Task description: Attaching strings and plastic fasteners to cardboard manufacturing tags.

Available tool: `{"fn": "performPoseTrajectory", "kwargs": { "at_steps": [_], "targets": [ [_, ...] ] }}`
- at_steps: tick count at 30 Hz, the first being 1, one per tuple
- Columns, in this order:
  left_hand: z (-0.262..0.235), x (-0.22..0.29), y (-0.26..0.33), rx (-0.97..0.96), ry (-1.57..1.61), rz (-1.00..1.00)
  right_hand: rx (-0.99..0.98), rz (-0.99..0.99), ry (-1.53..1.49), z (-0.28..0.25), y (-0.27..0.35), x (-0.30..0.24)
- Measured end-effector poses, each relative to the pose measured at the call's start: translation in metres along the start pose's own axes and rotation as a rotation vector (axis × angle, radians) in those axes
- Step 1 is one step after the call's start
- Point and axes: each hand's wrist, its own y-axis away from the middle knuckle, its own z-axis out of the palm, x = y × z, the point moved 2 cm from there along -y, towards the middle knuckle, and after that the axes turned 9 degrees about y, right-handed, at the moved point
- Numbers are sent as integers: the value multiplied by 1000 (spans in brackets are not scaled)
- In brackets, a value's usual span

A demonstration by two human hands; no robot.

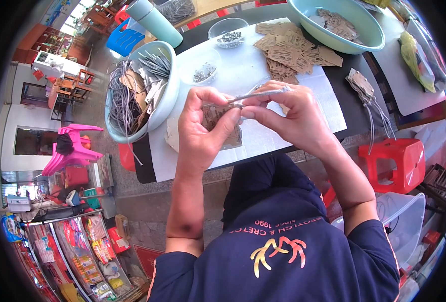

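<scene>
Over the white sheet (283, 133) on the table, my two hands meet at the fingertips. My left hand (203, 126) is closed, pinching a brown printed tag (214, 114) near its top edge, and the palm and thumb cover part of it. A grey cord (269, 93) runs from the tag's top across to my right hand (296, 113), whose thumb and fingers are closed on it. The exact point where cord and tag join is hidden by the fingertips. Just beyond the hands stands a clear cup of small metal parts (204, 74).
A pale blue basin (168, 103) of cords and tags stands at the left, beside a light green bottle (155, 24). Farther back are a second clear cup (228, 25), a pile of brown tags (293, 50) and a green basin (371, 43). Corded tags (362, 88) lie right, above a red stool (409, 161).
</scene>
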Motion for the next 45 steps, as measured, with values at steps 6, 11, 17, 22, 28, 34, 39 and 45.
{"fn": "performPoseTrajectory", "kwargs": {
  "at_steps": [6,11,17,22,28,34,39,45],
  "targets": [
    [1,-4,1,-8,17,-46,16,-97,267,3,-2,-8],
    [-7,3,0,153,116,-58,-39,125,-44,3,9,21],
    [0,4,2,34,158,-61,114,456,-481,18,17,35],
    [2,1,4,3,112,-69,258,-118,40,-6,0,9],
    [5,-4,3,-14,73,-80,33,-248,238,-3,-6,-1],
    [6,-7,5,-6,11,-101,50,-282,366,-5,-9,-2],
    [7,-4,8,40,22,-144,249,-94,323,-2,-4,11],
    [2,-2,11,41,109,-84,251,289,-518,-8,9,33]
  ]
}}
